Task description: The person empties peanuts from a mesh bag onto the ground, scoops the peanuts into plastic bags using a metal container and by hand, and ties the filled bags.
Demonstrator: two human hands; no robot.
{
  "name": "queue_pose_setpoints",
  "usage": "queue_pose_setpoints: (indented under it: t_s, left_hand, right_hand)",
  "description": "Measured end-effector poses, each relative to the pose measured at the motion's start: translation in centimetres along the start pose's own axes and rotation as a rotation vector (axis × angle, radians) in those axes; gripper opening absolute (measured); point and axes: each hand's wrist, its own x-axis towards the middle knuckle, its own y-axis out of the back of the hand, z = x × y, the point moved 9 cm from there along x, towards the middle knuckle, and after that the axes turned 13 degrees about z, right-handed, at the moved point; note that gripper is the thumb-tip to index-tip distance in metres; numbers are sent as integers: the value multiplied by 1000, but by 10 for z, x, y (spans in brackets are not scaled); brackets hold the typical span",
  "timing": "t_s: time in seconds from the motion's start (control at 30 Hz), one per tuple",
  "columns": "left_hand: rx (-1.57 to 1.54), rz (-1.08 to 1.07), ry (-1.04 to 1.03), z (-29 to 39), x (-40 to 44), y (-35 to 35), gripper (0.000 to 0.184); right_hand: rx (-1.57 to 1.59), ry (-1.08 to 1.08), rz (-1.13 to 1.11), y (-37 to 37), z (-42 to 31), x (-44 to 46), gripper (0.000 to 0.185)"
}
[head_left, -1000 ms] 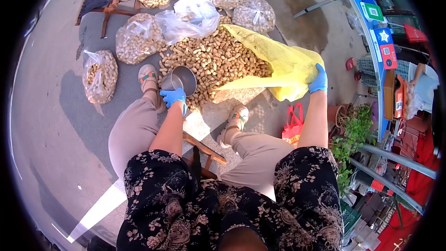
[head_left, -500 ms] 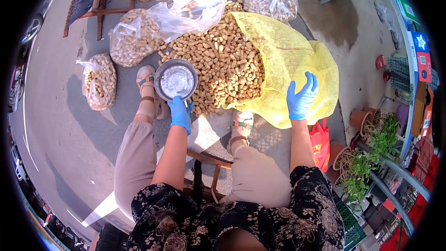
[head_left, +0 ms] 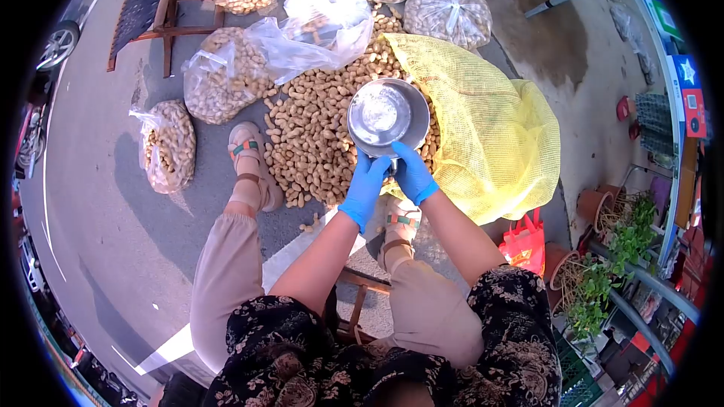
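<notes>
My left hand (head_left: 365,190), in a blue glove, is closed on the handle of an empty metal pan (head_left: 388,117). My right hand (head_left: 412,173), gloved in blue too, grips the same pan at its near rim and handle. The pan is above the right part of a heap of peanuts (head_left: 313,124). Just right of the pan, a yellow mesh sack (head_left: 490,136) lies spread over the heap's edge, touched by neither hand.
Tied clear bags of peanuts (head_left: 170,147) ring the heap at the left and back. A wooden chair (head_left: 167,7) is at the upper left. A red bag (head_left: 523,245) and potted plants (head_left: 633,234) are at the right.
The pan has moved right from the heap's left edge to over the peanuts. My right hand let go of the yellow sack, then came across and took hold of the pan.
</notes>
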Motion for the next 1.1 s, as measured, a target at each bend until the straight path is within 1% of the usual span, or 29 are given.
queue_pose_setpoints:
  t_s: [0.03,0.07,0.1,0.13,0.17,0.2,0.23,0.27,0.3,0.33,0.4,0.43,0.47,0.53,0.6,0.67,0.73,0.77,0.87,0.93,1.0,1.1]
  left_hand:
    - [157,-98,-3,-5,2,-1,56]
    - [190,-166,25,-13,1,0,61]
    - [206,-191,-64,-12,6,3,62]
    - [222,-216,-157,-13,15,8,62]
    - [362,-40,-310,-6,27,33,67]
    - [585,144,-510,9,36,59,72]
    - [806,331,-710,26,39,82,77]
    - [876,426,-755,31,45,102,84]
    - [944,520,-798,35,50,120,91]
    - [1014,522,-816,36,57,130,103]
    - [1122,530,-796,32,69,144,105]
    - [1139,535,-780,30,75,149,105]
    - [1157,539,-761,27,83,153,105]
    - [1190,556,-720,20,97,162,103]
    - [1216,578,-674,12,111,168,102]
    - [1238,571,-686,5,120,168,95]
    - [1309,568,-683,4,123,165,90]
    - [1295,594,-687,3,124,163,87]
    - [1313,680,-687,1,131,155,84]
    - [1361,710,-643,-1,139,155,80]
    - [1364,744,-610,-1,146,156,77]
    - [1340,784,-563,7,157,163,76]
  right_hand:
    - [13,3,136,-1,-13,-9,48]
    - [56,23,113,13,-14,5,48]
    - [90,88,159,27,-23,13,49]
    - [113,128,228,32,-41,13,55]
    - [88,196,256,48,-57,23,55]
    - [44,336,307,48,-84,15,49]
    - [-44,533,325,50,-110,11,47]
    - [-215,623,435,56,-126,2,52]
    - [-391,768,562,66,-136,-5,57]
    - [-575,909,687,69,-144,-15,62]
    - [-746,966,658,66,-141,-29,69]
    - [-825,1086,681,63,-138,-39,70]
    - [-973,1065,732,65,-130,-46,74]
    - [-1261,1156,828,60,-112,-62,75]
    - [-1358,1061,890,77,-98,-63,76]
    - [-1426,983,958,98,-96,-63,78]
    - [-1537,1006,1043,103,-105,-66,79]
    - [-1592,1016,1086,103,-109,-66,80]
    - [-1604,1106,1127,98,-120,-58,83]
    - [-1557,1179,1130,90,-131,-55,86]
    - [-1564,1240,1135,84,-139,-54,83]
    - [-1445,1099,1023,74,-150,-44,79]
